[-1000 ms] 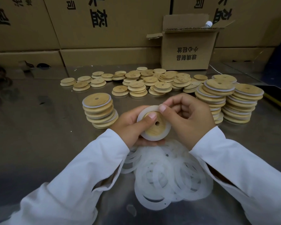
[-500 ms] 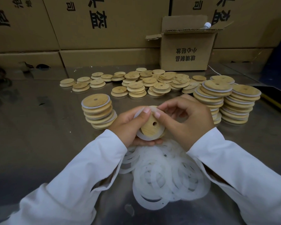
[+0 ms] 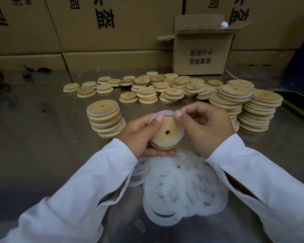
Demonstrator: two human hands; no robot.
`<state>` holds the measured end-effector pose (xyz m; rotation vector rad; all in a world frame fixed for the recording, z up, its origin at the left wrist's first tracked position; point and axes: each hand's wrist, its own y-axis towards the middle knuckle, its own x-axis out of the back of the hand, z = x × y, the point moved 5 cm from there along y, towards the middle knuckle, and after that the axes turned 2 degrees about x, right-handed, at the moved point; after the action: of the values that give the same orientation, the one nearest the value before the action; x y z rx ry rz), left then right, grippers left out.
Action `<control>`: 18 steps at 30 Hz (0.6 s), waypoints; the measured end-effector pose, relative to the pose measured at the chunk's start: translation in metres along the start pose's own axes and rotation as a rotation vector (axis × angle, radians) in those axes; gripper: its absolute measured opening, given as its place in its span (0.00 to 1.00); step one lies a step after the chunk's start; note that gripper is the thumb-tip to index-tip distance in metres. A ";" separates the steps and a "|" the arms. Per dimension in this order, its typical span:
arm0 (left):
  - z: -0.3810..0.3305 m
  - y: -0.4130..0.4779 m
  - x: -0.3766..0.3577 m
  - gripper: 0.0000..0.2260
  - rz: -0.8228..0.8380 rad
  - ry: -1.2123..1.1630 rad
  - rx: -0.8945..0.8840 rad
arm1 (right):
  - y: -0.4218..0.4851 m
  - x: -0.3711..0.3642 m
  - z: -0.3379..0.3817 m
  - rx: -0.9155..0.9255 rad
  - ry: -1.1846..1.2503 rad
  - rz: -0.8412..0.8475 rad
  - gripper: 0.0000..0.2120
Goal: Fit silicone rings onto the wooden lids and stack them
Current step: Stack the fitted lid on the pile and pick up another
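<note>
My left hand [image 3: 139,134] grips a round wooden lid [image 3: 168,130] with a centre hole, thumb on its face and fingers under it. A translucent white silicone ring [image 3: 165,114] lies around the lid's raised step. My right hand [image 3: 205,127] pinches the ring's upper right edge between thumb and forefinger. A loose heap of silicone rings [image 3: 181,190] lies on the steel table just below my hands. A stack of ringed lids [image 3: 104,118] stands to the left, and taller ringed stacks [image 3: 244,104] stand to the right.
Several bare wooden lids [image 3: 158,89] lie scattered and in low piles across the middle of the steel table [image 3: 33,146]. An open cardboard box [image 3: 200,50] holding a bottle stands behind them. Large cartons [image 3: 112,23] wall off the back.
Both hands have turned the lid, tilting its face up toward me. My thumbs have worked along the ring's top edge and the ring sits further down around the lid.
</note>
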<state>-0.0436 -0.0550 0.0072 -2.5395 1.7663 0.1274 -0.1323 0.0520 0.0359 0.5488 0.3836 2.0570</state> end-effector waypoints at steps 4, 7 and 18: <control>0.000 0.000 0.001 0.13 -0.005 0.013 -0.013 | 0.000 0.000 -0.001 0.003 -0.026 0.008 0.07; 0.000 0.001 0.003 0.11 -0.023 0.013 -0.006 | 0.000 0.000 -0.001 0.001 -0.042 0.013 0.07; 0.001 0.001 0.006 0.11 -0.072 0.027 0.005 | 0.001 -0.001 -0.002 -0.002 -0.093 0.051 0.08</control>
<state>-0.0420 -0.0612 0.0053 -2.6097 1.6795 0.0865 -0.1335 0.0502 0.0342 0.6562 0.3151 2.0718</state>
